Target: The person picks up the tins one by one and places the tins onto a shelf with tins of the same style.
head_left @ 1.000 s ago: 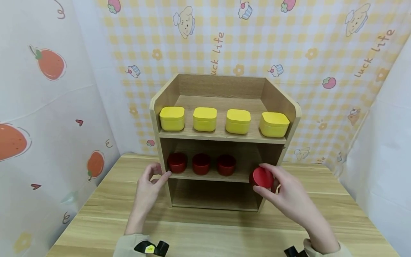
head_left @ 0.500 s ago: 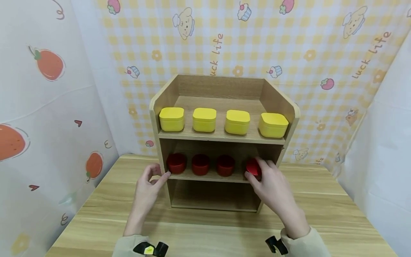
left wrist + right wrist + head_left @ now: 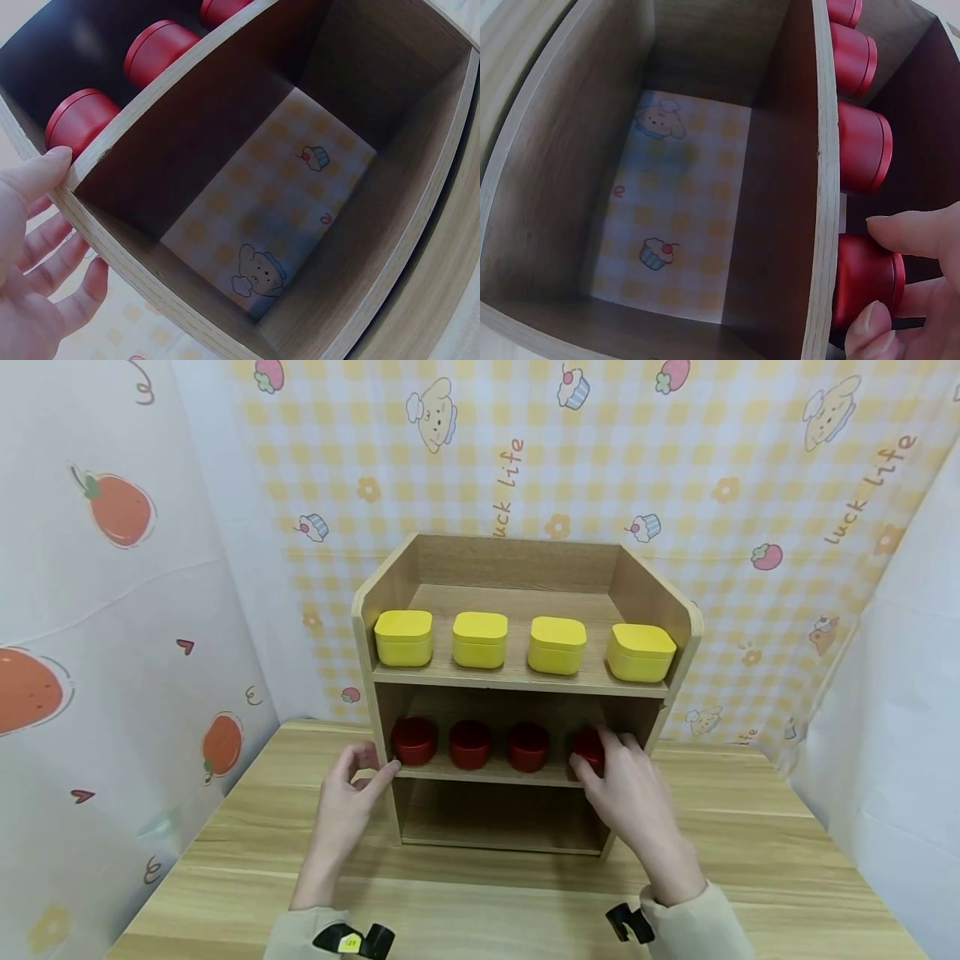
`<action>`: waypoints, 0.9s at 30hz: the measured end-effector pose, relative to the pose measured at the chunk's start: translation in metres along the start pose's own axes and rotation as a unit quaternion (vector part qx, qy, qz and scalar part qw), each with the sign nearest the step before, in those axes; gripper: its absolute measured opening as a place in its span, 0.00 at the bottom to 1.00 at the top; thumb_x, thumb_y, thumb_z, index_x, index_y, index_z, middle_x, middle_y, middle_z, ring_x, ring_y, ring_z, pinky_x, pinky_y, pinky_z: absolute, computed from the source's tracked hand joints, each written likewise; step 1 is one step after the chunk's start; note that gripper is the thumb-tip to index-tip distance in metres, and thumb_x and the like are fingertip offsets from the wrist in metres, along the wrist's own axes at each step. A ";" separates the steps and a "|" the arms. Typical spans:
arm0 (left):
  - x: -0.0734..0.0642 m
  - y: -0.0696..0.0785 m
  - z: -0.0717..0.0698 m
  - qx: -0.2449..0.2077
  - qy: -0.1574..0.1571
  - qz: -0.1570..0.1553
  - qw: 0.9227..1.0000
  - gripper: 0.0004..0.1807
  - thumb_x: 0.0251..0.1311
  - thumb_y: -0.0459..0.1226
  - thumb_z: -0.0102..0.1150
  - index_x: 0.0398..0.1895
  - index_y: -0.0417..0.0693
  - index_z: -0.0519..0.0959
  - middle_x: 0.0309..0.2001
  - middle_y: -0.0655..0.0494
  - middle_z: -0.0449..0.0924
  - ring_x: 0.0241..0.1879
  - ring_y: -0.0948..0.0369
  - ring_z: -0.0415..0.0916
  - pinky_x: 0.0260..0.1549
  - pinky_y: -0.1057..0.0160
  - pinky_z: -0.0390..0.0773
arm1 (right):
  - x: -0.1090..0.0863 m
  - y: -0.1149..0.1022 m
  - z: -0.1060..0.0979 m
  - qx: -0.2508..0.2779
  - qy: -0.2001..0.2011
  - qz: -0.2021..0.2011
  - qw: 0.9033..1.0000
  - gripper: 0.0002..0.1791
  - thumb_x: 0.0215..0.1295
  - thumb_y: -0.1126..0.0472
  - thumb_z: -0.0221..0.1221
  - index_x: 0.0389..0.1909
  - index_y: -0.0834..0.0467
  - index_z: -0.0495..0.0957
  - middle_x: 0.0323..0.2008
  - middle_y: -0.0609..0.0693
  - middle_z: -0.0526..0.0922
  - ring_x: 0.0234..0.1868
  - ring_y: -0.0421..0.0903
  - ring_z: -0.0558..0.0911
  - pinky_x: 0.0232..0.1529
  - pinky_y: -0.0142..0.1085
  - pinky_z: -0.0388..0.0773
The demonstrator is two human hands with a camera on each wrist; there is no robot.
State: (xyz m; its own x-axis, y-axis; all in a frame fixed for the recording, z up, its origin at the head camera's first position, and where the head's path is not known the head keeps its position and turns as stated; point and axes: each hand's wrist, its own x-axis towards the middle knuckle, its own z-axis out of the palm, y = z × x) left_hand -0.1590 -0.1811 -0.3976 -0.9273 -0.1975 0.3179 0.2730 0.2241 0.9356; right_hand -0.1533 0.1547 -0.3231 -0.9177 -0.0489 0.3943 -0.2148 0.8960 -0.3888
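Note:
On the middle board of a small wooden shelf [image 3: 510, 681] stand several round red tins with lids, in a row. My right hand [image 3: 630, 785] holds the rightmost red tin [image 3: 866, 281], thumb and fingers around its sides. That tin sits upright on the board, partly covered by the hand in the head view. At the shelf's left side my left hand [image 3: 348, 797] grips the side panel's front edge. Its thumb lies on the edge near the leftmost red tin [image 3: 81, 120], and its other fingers are outside the panel.
Several yellow lidded boxes, such as the leftmost yellow box [image 3: 403, 639], line the top board. The shelf stands on a wood-grain table [image 3: 480, 902]. Behind it hangs a yellow checked cloth [image 3: 480, 460], and white cloth flanks both sides.
My right hand has moved left and inward, bringing the red tin from before the shelf onto the middle board. The tin has gone from tilted to upright. The left hand stays put.

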 end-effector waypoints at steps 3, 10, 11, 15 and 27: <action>-0.002 0.002 -0.001 -0.005 -0.002 0.008 1.000 0.20 0.62 0.39 0.66 0.51 0.41 0.71 0.46 0.50 0.71 0.49 0.61 0.69 0.42 0.70 0.75 | 0.000 -0.001 0.001 -0.003 -0.002 0.006 1.000 0.31 0.67 0.51 0.60 0.63 0.66 0.70 0.51 0.68 0.76 0.45 0.65 0.79 0.43 0.60 0.75; -0.004 0.003 0.001 0.003 -0.004 0.010 1.000 0.21 0.62 0.42 0.66 0.51 0.41 0.71 0.46 0.50 0.71 0.49 0.61 0.69 0.41 0.70 0.75 | -0.004 0.000 0.002 0.000 -0.008 0.010 1.000 0.37 0.65 0.49 0.62 0.68 0.65 0.64 0.54 0.70 0.73 0.47 0.68 0.78 0.44 0.61 0.74; -0.004 0.003 0.001 0.003 -0.004 0.009 1.000 0.21 0.62 0.42 0.66 0.51 0.42 0.71 0.46 0.50 0.71 0.49 0.61 0.70 0.41 0.71 0.75 | -0.005 0.000 0.002 0.005 -0.006 0.008 1.000 0.38 0.65 0.48 0.62 0.69 0.64 0.62 0.56 0.70 0.71 0.48 0.68 0.77 0.44 0.61 0.74; -0.001 0.004 0.002 0.004 -0.006 0.014 1.000 0.20 0.62 0.41 0.66 0.51 0.42 0.71 0.46 0.50 0.71 0.49 0.61 0.70 0.41 0.71 0.76 | -0.014 0.002 -0.002 0.020 0.002 -0.004 1.000 0.42 0.65 0.46 0.62 0.73 0.58 0.56 0.62 0.68 0.66 0.48 0.68 0.77 0.41 0.62 0.74; -0.002 0.005 -0.006 0.044 -0.042 0.048 0.997 0.16 0.67 0.41 0.61 0.52 0.43 0.72 0.46 0.50 0.74 0.48 0.60 0.74 0.39 0.68 0.78 | -0.049 0.022 -0.027 0.045 0.059 -0.076 0.994 0.21 0.66 0.49 0.63 0.55 0.55 0.79 0.44 0.48 0.82 0.33 0.42 0.79 0.25 0.37 0.72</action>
